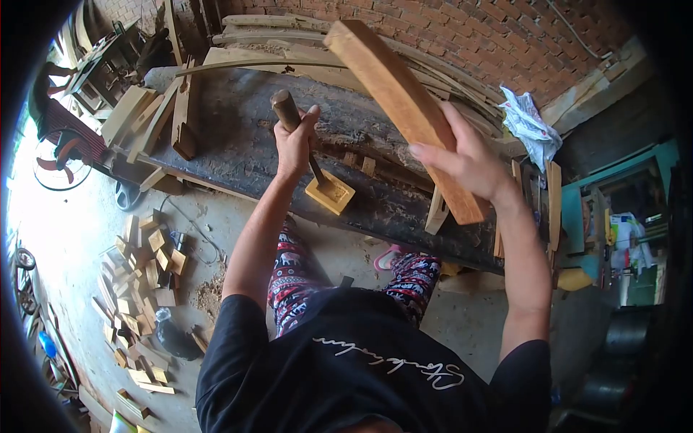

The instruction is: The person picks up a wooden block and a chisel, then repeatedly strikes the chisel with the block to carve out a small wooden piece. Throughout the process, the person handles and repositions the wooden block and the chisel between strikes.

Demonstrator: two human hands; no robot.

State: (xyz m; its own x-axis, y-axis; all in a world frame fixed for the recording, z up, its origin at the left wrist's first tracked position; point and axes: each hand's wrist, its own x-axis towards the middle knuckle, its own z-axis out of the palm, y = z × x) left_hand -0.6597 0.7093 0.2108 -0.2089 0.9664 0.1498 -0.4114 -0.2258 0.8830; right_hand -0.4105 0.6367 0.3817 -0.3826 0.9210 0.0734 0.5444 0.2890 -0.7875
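My left hand [294, 150] is wrapped round the wooden handle of a chisel [286, 110]. The chisel slants down, and its blade ends inside the recess of a small yellowish wooden block [326, 202]. That block lies near the front edge of the dark workbench [238, 108], and wood chips sit in its hollow. Raised over the bench on the right, my right hand [471, 160] grips a long, thick wooden bar [393, 83] around its lower half. The bar tilts up to the left, apart from the chisel handle.
Wooden pieces [180, 119] lie at the bench's left end, and long strips line the brick wall [469, 36]. Offcuts [148, 274] are heaped on the floor at left, near a fan [63, 160]. A plastic bag [530, 123] hangs at right. Shavings cover parts of the bench.
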